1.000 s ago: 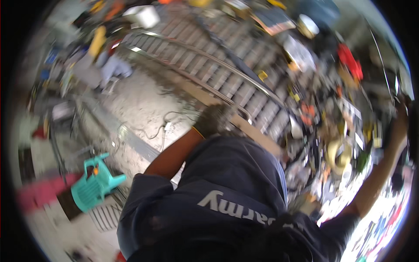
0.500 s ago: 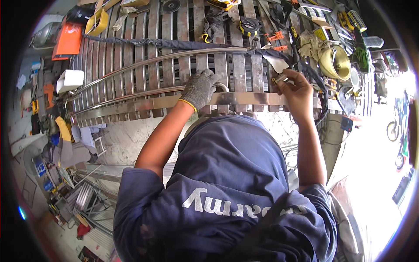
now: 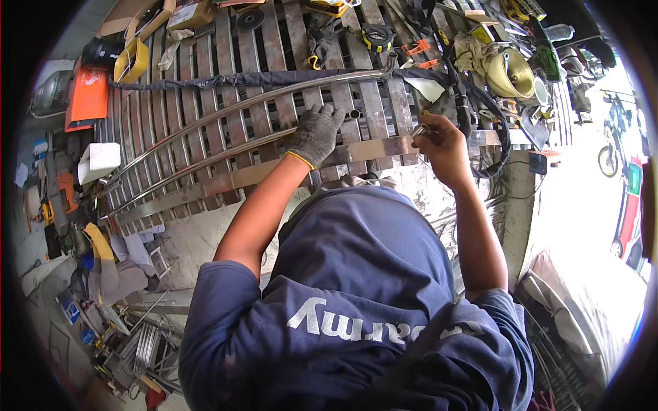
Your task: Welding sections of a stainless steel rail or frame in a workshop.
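My left hand [image 3: 317, 135], in a grey knit glove with a yellow cuff, is wrapped round a thin shiny metal tube [image 3: 253, 145]. The tube runs off to the left across the slatted metal workbench [image 3: 373, 127]. Just right of the glove, its round open end [image 3: 354, 114] shows. My bare right hand [image 3: 444, 149] pinches a small shiny metal fitting [image 3: 419, 131] above the bench's front edge, apart from the tube end. A longer polished tube [image 3: 274, 94] with a bent end lies behind, alongside a dark fabric-wrapped cable [image 3: 240, 80].
Toward the back right are orange clamps [image 3: 418, 48], a tape measure [image 3: 378, 37], a cream bowl-shaped piece [image 3: 509, 74] and a black hose [image 3: 508, 154]. An orange box [image 3: 88, 96] and a white block [image 3: 99, 162] stand at the left.
My left hand has turned the tube, so its bent end, earlier near the bench edge, now shows its opening farther back. My right hand has come left and nearer with the fitting. The view has shifted.
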The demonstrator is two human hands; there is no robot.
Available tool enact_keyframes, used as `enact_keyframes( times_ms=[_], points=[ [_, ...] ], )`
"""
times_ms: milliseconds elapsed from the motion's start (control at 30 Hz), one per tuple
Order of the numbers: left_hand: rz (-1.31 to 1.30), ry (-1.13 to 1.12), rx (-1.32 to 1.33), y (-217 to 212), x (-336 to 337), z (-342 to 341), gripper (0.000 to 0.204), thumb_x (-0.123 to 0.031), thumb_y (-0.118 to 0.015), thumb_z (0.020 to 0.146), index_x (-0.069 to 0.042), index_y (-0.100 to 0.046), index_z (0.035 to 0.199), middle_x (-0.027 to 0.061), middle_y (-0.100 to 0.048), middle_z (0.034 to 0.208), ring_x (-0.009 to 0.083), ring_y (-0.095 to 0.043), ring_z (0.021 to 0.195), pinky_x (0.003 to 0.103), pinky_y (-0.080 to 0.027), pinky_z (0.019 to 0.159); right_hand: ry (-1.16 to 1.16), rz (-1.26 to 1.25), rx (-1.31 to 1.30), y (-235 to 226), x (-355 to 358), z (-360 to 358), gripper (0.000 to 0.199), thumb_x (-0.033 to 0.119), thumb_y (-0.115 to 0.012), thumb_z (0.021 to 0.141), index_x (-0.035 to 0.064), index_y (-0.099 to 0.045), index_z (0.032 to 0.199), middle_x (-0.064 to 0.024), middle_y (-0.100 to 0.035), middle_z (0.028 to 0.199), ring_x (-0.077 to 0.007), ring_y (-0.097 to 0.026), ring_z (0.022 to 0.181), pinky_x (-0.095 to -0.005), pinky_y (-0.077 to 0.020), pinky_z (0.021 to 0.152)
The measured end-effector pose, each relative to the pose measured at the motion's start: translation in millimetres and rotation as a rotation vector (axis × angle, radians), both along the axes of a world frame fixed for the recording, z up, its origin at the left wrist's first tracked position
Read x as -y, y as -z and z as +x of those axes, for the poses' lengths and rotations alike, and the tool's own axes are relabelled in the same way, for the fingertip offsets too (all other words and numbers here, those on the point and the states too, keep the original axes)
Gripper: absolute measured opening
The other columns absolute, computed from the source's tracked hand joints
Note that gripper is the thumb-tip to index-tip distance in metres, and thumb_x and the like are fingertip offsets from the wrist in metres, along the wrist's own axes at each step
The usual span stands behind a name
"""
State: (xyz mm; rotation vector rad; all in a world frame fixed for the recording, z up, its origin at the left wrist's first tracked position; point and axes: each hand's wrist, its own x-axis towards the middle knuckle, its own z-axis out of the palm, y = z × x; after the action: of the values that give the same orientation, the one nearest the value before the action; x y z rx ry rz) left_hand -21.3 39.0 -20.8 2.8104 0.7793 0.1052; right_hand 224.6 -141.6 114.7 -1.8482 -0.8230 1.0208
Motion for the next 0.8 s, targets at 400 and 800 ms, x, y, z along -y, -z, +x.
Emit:
enact_keyframes(
  times_ms=[400, 800],
  points=[
    [-0.098, -0.008, 0.267, -1.0, -17.8, 2.0, 0.043, -0.024, -0.06, 0.104, -0.017, -0.061, 0.146, 0.0153, -0.071, 0.114, 0.0371, -0.065, 0.108, 0.053, -0.05, 0.097, -0.113, -0.018, 0.112, 60.0, -49.6, -12.9, 0.04, -0.004, -0.074, 0.095, 0.0037, -0.068, 0.134, -0.0021, -0.071, 0.103, -0.0091, -0.065, 0.094, -0.0267, -0.0544, 0.088],
    [-0.635, -0.195, 0.141, -3.2, -18.1, 2.7, 0.086, -0.007, -0.077, 0.09, -0.019, -0.041, 0.166, 0.0251, -0.061, 0.151, 0.0435, -0.059, 0.14, 0.047, -0.053, 0.111, -0.25, 0.036, 0.267, 102.9, -95.4, -11.9, 0.045, 0.007, -0.081, 0.089, 0.0079, -0.071, 0.133, -0.0192, -0.08, 0.117, -0.0329, -0.077, 0.109, -0.0412, -0.059, 0.097]
  ],
)
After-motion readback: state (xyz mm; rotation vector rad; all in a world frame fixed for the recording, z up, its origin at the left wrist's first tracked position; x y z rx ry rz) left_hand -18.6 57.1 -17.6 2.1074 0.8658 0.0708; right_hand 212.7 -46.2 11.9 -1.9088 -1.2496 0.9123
